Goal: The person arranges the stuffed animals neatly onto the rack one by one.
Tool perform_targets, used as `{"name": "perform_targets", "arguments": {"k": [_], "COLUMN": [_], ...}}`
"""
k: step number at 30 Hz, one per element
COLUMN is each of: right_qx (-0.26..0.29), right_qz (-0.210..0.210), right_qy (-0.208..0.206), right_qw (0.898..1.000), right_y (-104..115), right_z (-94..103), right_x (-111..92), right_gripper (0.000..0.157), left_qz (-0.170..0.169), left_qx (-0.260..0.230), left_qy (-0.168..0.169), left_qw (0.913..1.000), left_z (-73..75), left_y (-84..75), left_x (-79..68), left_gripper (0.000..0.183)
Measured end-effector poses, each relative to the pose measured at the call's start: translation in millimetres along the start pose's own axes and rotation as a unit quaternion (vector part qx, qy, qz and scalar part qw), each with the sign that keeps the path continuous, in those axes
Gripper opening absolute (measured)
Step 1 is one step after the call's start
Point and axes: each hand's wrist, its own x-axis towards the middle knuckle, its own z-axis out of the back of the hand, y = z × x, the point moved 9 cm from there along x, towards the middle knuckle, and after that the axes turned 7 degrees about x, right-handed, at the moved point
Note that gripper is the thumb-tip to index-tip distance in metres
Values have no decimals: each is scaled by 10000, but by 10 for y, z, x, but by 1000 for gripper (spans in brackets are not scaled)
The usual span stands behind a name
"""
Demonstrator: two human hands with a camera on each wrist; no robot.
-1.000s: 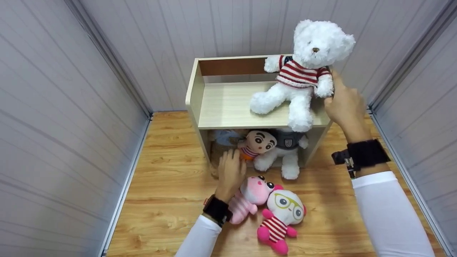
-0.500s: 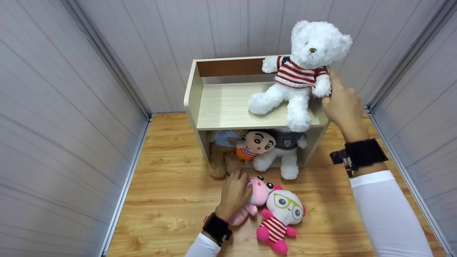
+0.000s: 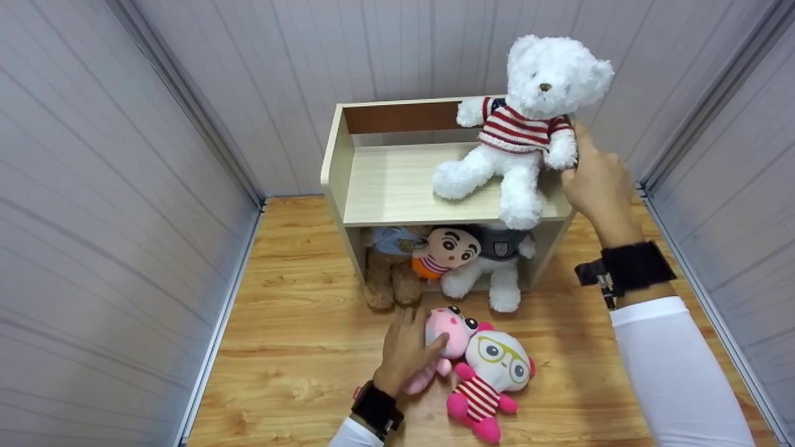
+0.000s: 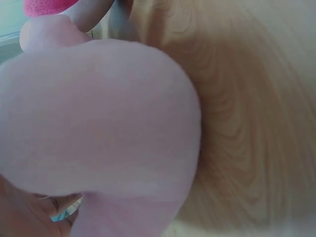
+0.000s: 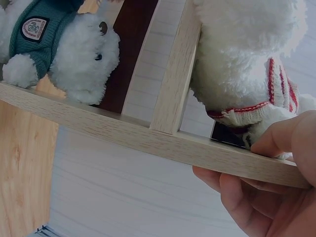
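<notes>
On the wooden floor lies a pink plush toy (image 3: 451, 332) with big dark eyes. My left hand (image 3: 405, 349) grips it from the left, the thumb across its head; its pink body fills much of the left wrist view. My right hand (image 3: 597, 186) holds the right side panel of a pale wooden shelf (image 5: 217, 159), thumb inside and fingers outside. Beside that hand, a white teddy bear (image 3: 520, 133) in a red-striped sweater sits on the top board. A panda doll (image 3: 497, 366) with yellow glasses lies against the pink toy's right.
In the lower compartment sit a brown bear (image 3: 392, 276) in a blue top, a round-faced doll (image 3: 450, 247) with thick eyebrows, and a white bear (image 3: 504, 279) in a dark sweater. Grey panel walls (image 3: 397, 49) enclose the floor (image 3: 279, 323).
My left hand has drawn back from the front of the brown bear, down to the pink toy, and its thumb now lies over the toy's head. My right hand stays on the shelf panel.
</notes>
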Motion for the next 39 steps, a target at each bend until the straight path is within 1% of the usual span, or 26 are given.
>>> {"name": "perform_targets", "arguments": {"k": [4,9,14,17,20,24,27,31,39], "right_qx": [-34,31,51,78,73,71,78,53,-44], "right_qz": [44,87,75,57,36,8,19,48,126], "right_qy": [-53,-138,-112,-77,-74,-48,-41,-63,-119], "right_qw": [10000,9999,9999,9999,9999,10000,10000,10000,9998], "right_y": [-4,-6,-1,-1,-4,-8,-7,-5,-3], "right_z": [3,7,-6,-11,0,9,7,6,10], "right_x": [4,2,3,4,1,-2,0,4,-1], "right_gripper": [90,90,90,90,90,90,90,90,91], "left_qz": [44,129,220,273,325,412,462,480,430], "left_qx": [-88,-220,-268,-265,-251,-310,-390,-409,-354], "left_qy": [29,62,149,239,399,656,759,718,382], "left_qw": [9999,9997,9993,9990,9984,9965,9953,9954,9977], "left_z": [-36,-77,-122,-153,-191,-245,-261,-247,-198], "left_y": [11,28,48,54,54,60,67,72,86], "left_x": [-38,-86,-129,-139,-141,-147,-150,-145,-125], "left_gripper": [70,74,80,84,90,100,108,112,103]}}
